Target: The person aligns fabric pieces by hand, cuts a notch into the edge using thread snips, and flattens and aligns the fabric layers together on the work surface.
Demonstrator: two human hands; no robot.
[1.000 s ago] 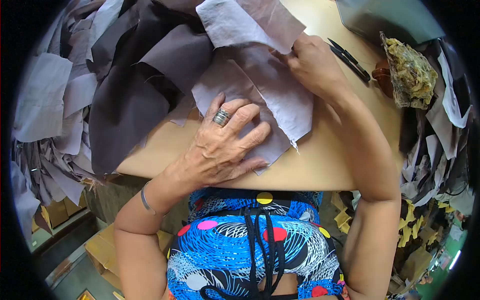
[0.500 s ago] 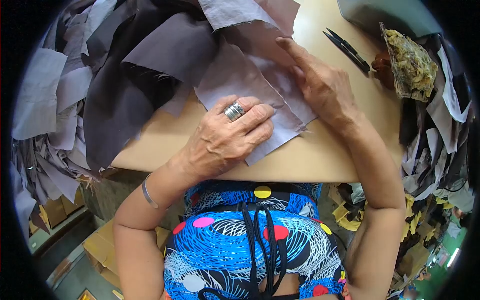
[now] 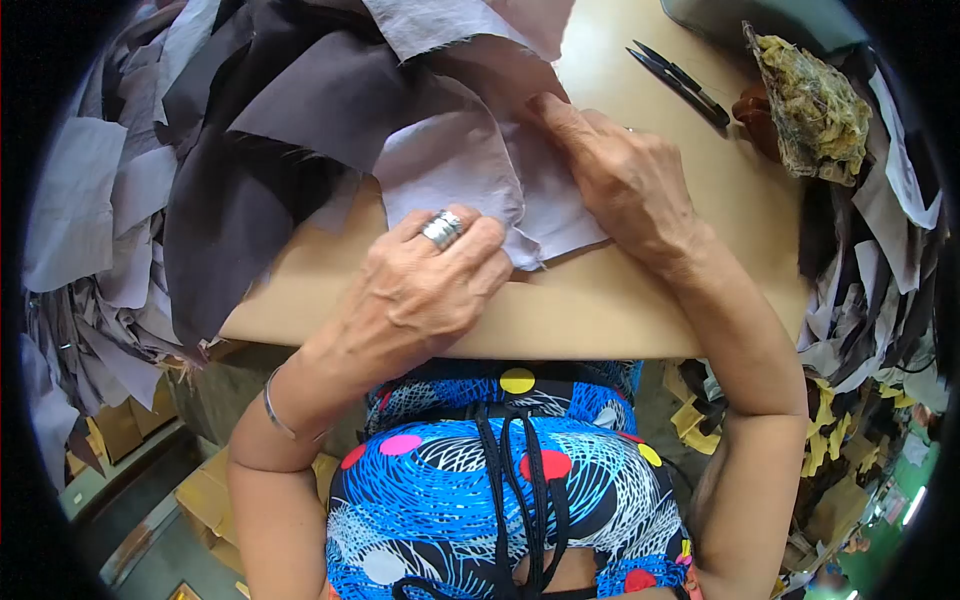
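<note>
A mauve-grey fabric piece (image 3: 440,160) lies on the table near its front edge, its frayed edge folded over and curling. My left hand (image 3: 430,275), with a wide silver ring, is closed in a pinch on the lower edge of that piece. To the right, my right hand (image 3: 630,175) is curled with its fingertips on the lighter fabric beneath, partly hiding it. The two layers overlap between my hands. Dark brown fabric pieces (image 3: 320,95) lie heaped just left of them, and another pale piece (image 3: 450,25) overlaps at the top.
Black snips (image 3: 680,85) lie on the table (image 3: 620,310) at the upper right. Beside them stands a bundle of yellowish fibrous material (image 3: 815,110) with a brown object (image 3: 757,115). Fabric strips (image 3: 95,200) hang off the left side; more cloth (image 3: 885,250) hangs at the right.
My left hand has drawn slightly left and down, and the fabric edge it holds has folded over. My right hand has shifted a little left, its fingers more curled. The view has moved slightly.
</note>
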